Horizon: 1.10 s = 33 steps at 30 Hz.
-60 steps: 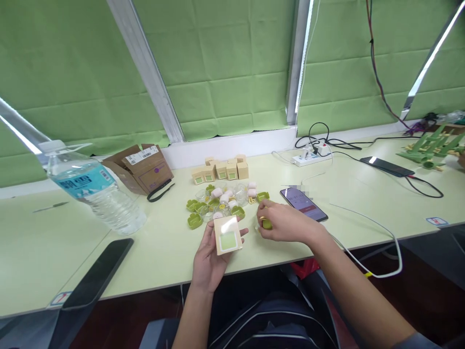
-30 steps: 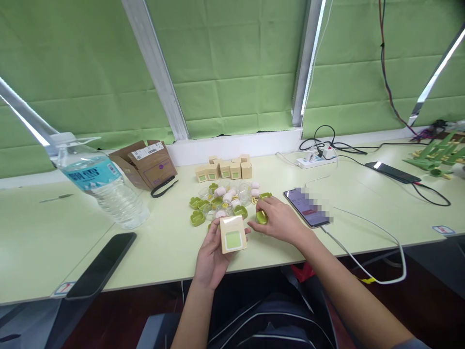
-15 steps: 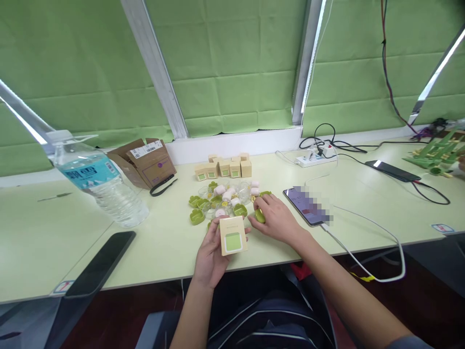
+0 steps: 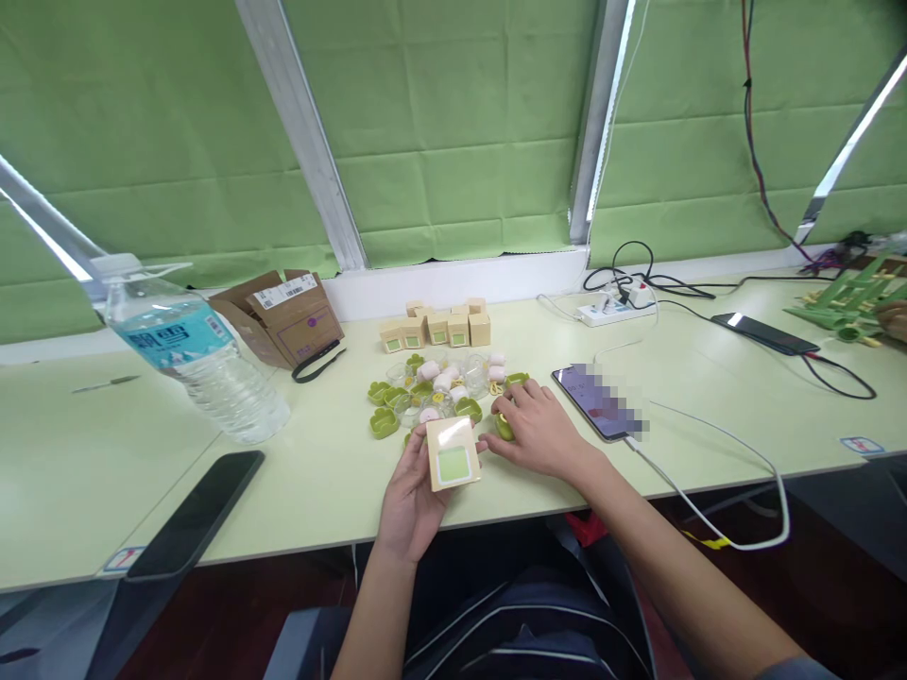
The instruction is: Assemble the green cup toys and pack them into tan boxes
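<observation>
Left hand (image 4: 413, 502): fingers wrapped around a small box (image 4: 453, 455), held near the table's (image 4: 304, 515) front edge. Right hand (image 4: 539, 433): fingers half-curled over a green dish (image 4: 504, 428) near that edge; whether gripped cannot be determined.

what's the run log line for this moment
left hand: holds box | right hand: at green piece | nearby: lit phone | back: more boxes
</observation>
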### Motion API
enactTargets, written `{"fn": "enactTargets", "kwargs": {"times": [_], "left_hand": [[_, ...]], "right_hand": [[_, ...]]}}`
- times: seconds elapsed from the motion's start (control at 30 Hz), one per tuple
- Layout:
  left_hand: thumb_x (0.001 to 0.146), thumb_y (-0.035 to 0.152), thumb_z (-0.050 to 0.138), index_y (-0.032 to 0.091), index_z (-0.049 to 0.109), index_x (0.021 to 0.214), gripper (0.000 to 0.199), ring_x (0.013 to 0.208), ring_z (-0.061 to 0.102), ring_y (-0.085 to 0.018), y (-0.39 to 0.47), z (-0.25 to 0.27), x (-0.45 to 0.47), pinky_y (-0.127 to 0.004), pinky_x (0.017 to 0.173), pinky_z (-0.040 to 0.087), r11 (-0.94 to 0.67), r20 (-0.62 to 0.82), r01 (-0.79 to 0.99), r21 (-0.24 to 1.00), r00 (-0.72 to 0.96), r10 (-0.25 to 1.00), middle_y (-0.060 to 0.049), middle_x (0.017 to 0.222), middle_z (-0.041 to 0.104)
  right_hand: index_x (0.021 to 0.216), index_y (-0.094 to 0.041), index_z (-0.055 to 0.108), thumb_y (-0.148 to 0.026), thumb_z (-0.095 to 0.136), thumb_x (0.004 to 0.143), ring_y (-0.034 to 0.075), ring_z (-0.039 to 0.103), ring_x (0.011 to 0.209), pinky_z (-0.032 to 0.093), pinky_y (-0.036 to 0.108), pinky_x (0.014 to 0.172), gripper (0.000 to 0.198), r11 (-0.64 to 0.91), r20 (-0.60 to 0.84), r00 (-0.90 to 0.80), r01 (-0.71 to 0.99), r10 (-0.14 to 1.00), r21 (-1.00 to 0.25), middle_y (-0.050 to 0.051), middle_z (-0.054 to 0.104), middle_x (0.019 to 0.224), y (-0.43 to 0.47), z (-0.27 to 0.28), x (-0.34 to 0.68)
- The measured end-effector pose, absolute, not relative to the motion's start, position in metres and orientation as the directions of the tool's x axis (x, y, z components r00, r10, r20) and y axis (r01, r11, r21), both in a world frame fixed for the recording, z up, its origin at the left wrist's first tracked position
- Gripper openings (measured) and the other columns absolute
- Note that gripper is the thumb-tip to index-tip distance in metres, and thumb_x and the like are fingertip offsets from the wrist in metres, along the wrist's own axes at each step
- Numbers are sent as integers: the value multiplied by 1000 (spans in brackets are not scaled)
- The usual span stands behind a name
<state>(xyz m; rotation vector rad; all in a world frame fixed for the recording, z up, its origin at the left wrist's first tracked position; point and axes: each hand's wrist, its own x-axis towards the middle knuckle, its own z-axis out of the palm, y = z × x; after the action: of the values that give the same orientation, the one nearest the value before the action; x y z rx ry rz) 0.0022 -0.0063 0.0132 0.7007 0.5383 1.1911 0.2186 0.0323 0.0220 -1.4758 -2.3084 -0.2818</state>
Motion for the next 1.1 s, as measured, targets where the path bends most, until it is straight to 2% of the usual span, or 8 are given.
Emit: {"fn": "enactTargets", "kwargs": {"times": [0.23, 0.37, 0.47, 0.67, 0.8, 0.9, 1.0, 1.1], "left_hand": [[89, 30, 70, 26, 51, 136, 51, 122, 66, -34, -7, 14, 5, -49, 99, 55, 197, -17, -660, 725, 268, 963, -14, 139, 64], [91, 31, 67, 27, 49, 138, 50, 124, 65, -33, -6, 12, 5, -47, 100, 54, 188, -21, -662, 726, 252, 968, -13, 139, 64], [91, 35, 68, 27, 50, 137, 50, 125, 64, -32, -4, 7, 5, -45, 102, 52, 181, -17, -662, 727, 247, 969, -13, 139, 64], [86, 35, 75, 29, 54, 132, 52, 126, 62, -30, -3, 5, 5, -40, 97, 55, 165, -60, -645, 746, 181, 982, -8, 141, 62], [85, 28, 76, 27, 58, 128, 47, 119, 65, -24, -4, 8, 3, -34, 94, 56, 164, -57, -645, 747, 184, 981, -6, 137, 64], [83, 26, 77, 26, 58, 132, 53, 117, 66, -24, -6, 11, 3, -35, 97, 56, 126, -17, -649, 750, 172, 985, -7, 135, 65], [78, 24, 79, 24, 57, 137, 63, 122, 62, -27, -8, 12, 3, -35, 99, 54, 118, 4, -626, 771, 190, 982, -10, 139, 63], [71, 23, 84, 21, 59, 136, 69, 129, 58, -30, -11, 12, 4, -34, 100, 53, 90, 22, -594, 799, 179, 984, -13, 140, 61]], "right_hand": [[105, -14, 67, -62, 60, 89, 36, 51, 106, 44, 49, 91, 51, 385, 411, -341, 923, 845, -25, 20, 63, 110, 30, 19, 210], [112, -15, 67, -61, 64, 87, 36, 51, 108, 44, 48, 92, 53, 408, 416, -351, 912, 839, -53, 19, 63, 114, 31, 22, 214], [115, -17, 68, -61, 69, 84, 35, 52, 108, 45, 47, 92, 54, 453, 388, -395, 889, 833, -67, 16, 65, 109, 32, 27, 223], [102, -20, 71, -52, 86, 72, 32, 55, 95, 46, 42, 83, 47, 511, 318, -458, 853, 830, -105, 11, 71, 95, 33, 35, 233], [98, -19, 70, -48, 87, 72, 30, 56, 92, 47, 41, 81, 42, 539, 332, -477, 833, 814, -125, 11, 71, 91, 34, 37, 232], [105, -19, 67, -47, 81, 79, 30, 57, 99, 48, 41, 86, 41, 588, 396, -482, 782, 782, -209, 11, 70, 100, 34, 40, 233], [115, -20, 62, -42, 75, 84, 29, 57, 110, 48, 41, 94, 41, 622, 468, -441, 693, 766, -365, 12, 66, 114, 32, 43, 233], [120, -22, 57, -34, 71, 86, 26, 59, 113, 47, 39, 97, 39, 644, 527, -386, 573, 758, -507, 11, 63, 122, 31, 44, 232]]}}
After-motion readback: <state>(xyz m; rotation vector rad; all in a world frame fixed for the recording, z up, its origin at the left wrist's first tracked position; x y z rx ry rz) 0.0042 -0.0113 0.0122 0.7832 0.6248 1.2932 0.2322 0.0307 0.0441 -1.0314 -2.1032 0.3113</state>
